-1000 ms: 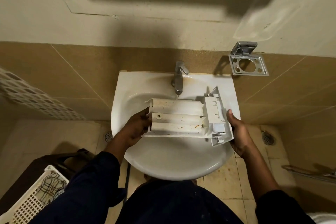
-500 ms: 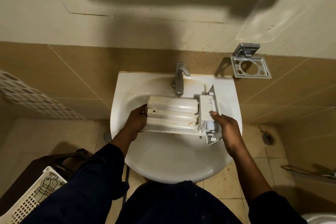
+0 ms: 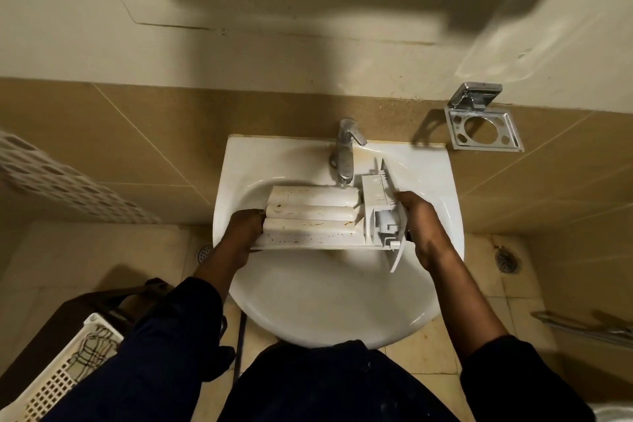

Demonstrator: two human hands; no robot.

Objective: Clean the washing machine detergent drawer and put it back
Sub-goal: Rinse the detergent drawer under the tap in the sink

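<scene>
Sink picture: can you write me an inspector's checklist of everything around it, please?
Surface: white sink, yellowish staining near the tap.
Job's things: detergent drawer held over the bowl, with brown stains along its near side; tap just behind it, no water stream visible.
Clutter: nothing seen.
Hands: left hand grips the drawer's left end; right hand holds its front panel.
Cables: nothing seen.
Surroundings: chrome holder on the tiled wall right of the sink; white basket on the floor, lower left; floor drain on the right.
</scene>
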